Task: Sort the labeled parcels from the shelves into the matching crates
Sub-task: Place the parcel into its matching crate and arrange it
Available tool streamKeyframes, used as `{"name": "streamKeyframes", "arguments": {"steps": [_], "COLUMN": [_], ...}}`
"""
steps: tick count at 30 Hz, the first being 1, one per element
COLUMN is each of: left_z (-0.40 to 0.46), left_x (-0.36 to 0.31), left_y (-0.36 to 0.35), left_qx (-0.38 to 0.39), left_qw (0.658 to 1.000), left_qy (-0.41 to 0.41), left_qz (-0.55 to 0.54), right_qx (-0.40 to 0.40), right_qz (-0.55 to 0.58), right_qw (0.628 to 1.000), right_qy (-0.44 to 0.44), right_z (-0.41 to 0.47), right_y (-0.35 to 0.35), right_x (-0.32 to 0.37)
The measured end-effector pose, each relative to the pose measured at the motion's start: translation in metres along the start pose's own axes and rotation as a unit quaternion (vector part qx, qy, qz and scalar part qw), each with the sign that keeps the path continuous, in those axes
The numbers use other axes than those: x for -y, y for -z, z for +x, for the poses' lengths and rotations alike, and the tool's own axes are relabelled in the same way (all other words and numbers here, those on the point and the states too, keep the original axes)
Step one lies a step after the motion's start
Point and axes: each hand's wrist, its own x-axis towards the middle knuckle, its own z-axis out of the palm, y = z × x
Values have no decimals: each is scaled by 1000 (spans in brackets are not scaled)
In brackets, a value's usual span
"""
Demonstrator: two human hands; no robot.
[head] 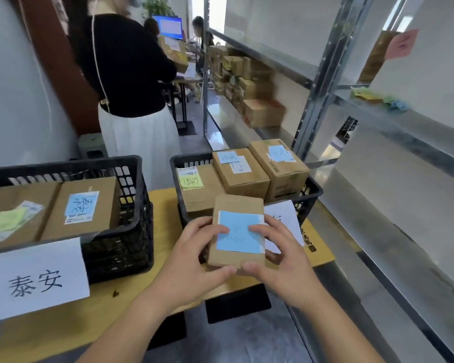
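2 black plastic crates sit side by side on the wooden counter (163, 213): the left crate (131, 231) and, apart from it, the right crate (309, 189). In the left crate lie 2 cardboard parcels (81, 208) side by side. On its front hangs a white paper sign (34, 279). The right crate holds 3 stacked cardboard boxes (241, 174). Before it, both hands hold a small cardboard parcel with a blue label (237, 231), left hand (194, 258) and right hand (281, 258) at its sides. The metal shelving (325, 82) stands right of the counter. A person in a black top (126, 69) stands behind the crates.
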Motion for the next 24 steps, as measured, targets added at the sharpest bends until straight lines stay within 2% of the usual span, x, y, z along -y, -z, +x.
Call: {"name": "streamKeyframes", "arguments": {"steps": [8,12,19,24], "left_z": [8,8,-9,-24], "left_x": [17,24,48,75], "left_y": [70,104,160,202], "left_qx": [-71,-127,-227,-239], "left_qw": [987,972,939,931], "left_qy": [100,153,204,212], "left_qz": [103,123,157,177], "right_qx": [113,167,270,311], "right_qz": [28,-4,-49,-72], "right_qw": [993,984,952,936], "right_qy": [30,61,138,147], "right_z": [88,131,177,195], "right_y": [-56,-90,-169,-227], "right_x": [23,34,57,68]}}
